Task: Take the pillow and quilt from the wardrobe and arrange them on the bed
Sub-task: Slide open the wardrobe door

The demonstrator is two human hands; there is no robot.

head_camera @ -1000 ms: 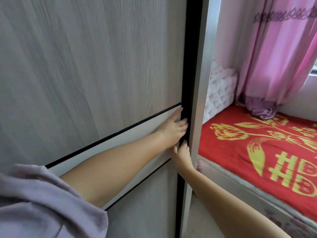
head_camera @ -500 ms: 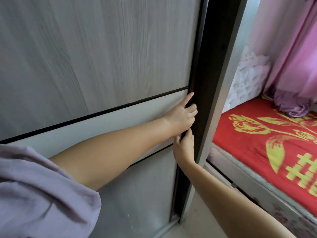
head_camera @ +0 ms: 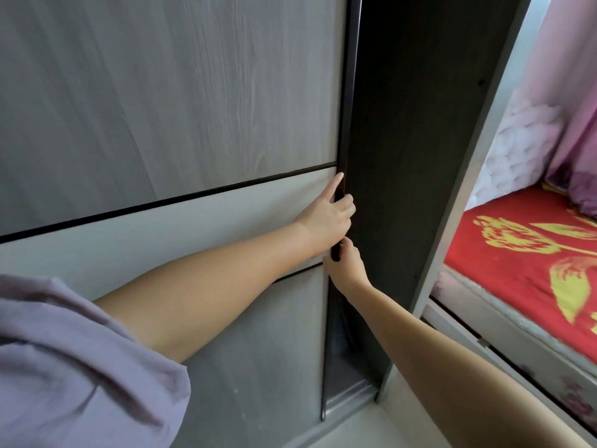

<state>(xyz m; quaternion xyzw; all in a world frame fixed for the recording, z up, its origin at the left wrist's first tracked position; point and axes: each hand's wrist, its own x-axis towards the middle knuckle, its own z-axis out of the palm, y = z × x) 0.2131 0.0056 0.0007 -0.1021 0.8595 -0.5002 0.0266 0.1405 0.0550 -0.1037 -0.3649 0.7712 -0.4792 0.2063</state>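
Note:
A grey wood-grain sliding wardrobe door point(head_camera: 174, 101) fills the left of the view. My left hand point(head_camera: 329, 218) grips its black right edge point(head_camera: 347, 124), with the forefinger lying flat on the panel. Just below, my right hand point(head_camera: 345, 266) holds the same edge from the open side. A dark gap point(head_camera: 407, 156) of wardrobe interior shows between the door edge and the grey side frame point(head_camera: 458, 202). No pillow or quilt is visible inside. The bed point(head_camera: 523, 260), under a red sheet with gold patterns, lies at the right.
Pink curtains point(head_camera: 571, 101) hang at the far right above the bed. A white tufted headboard point(head_camera: 513, 147) stands behind the wardrobe side. The sliding track point(head_camera: 349, 399) runs along the floor at the bottom. A narrow floor strip separates the wardrobe and the bed base point(head_camera: 504, 344).
The door has slid to the left under both hands, and the dark gap into the wardrobe has widened. My view has shifted, pushing the bed further right.

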